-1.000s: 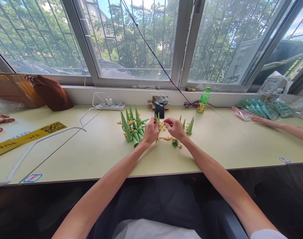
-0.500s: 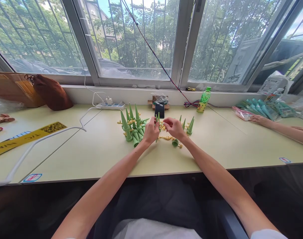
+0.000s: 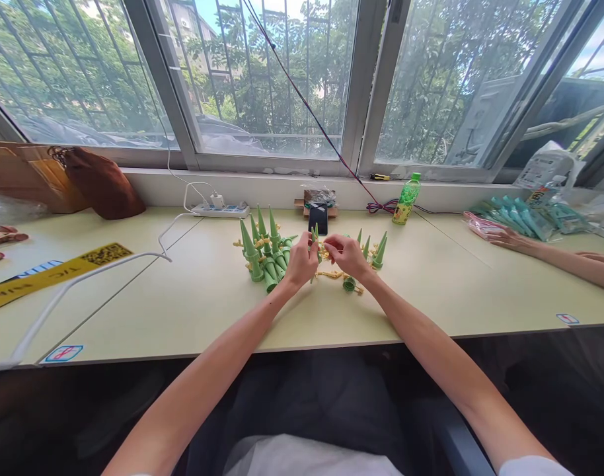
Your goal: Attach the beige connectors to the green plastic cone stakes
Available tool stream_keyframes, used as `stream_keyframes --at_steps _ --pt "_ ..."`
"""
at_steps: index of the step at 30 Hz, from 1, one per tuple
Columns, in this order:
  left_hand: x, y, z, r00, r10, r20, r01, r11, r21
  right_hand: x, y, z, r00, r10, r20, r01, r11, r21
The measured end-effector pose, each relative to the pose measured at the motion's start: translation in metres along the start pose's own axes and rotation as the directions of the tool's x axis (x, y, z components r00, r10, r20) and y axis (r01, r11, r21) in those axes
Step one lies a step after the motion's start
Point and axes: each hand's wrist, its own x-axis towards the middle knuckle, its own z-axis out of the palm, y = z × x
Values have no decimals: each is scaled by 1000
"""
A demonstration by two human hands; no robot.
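Note:
My left hand (image 3: 301,262) is closed round a green cone-shaped spike (image 3: 314,235) whose tip points up. My right hand (image 3: 346,254) is pinched just to the right of it, fingertips at the spike; what they hold is too small to name. A cluster of green spikes (image 3: 263,250) stands to the left of my hands, and a few more green spikes (image 3: 376,251) stand to the right. Small yellow parts (image 3: 334,274) and a green cap (image 3: 349,285) lie on the table below my right hand.
A black phone (image 3: 318,217) leans behind my hands. A green bottle (image 3: 406,199), a power strip (image 3: 221,211) and a white cable (image 3: 108,267) sit on the pale table (image 3: 193,311). Another person's hand (image 3: 510,239) rests by teal packets (image 3: 525,217) at right. A brown bag (image 3: 102,185) is at left.
My right hand has shifted slightly left, closer to the spike in my left hand. The other person's hand at right has moved a little.

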Motion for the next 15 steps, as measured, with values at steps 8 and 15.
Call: stream_keyframes --at_steps 8,15 --pt "0 -1 -1 1000 1 2 -1 1000 18 -1 -1 1 1000 -18 3 18 999 -40" --pt "0 0 0 1000 13 -2 -13 999 32 -1 1 1 1000 -16 12 16 999 -40"
